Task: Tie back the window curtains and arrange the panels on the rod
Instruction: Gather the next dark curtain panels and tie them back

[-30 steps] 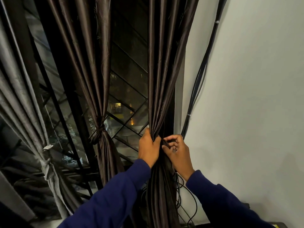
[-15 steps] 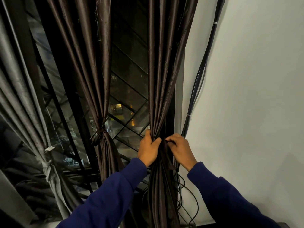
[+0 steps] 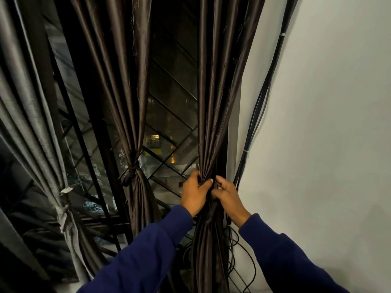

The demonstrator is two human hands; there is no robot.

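left hand [image 3: 193, 194] fingers clench the gathered right panel [image 3: 211, 102]; the right hand [image 3: 227, 195] pinches a dark tie strip [image 3: 209, 212] against its folds, by the wall [image 3: 328, 123] edge of the window. the middle panel [image 3: 135, 187] and grey panel [image 3: 63, 216] already look tied, so this one seems last. the knot is hidden in shadow; the rod is out of view.

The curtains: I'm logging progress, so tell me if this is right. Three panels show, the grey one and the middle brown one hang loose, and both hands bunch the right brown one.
Not quite. The head view shows the grey panel and the middle brown panel already knotted back. As stated, the left hand and right hand bunch the right brown panel.
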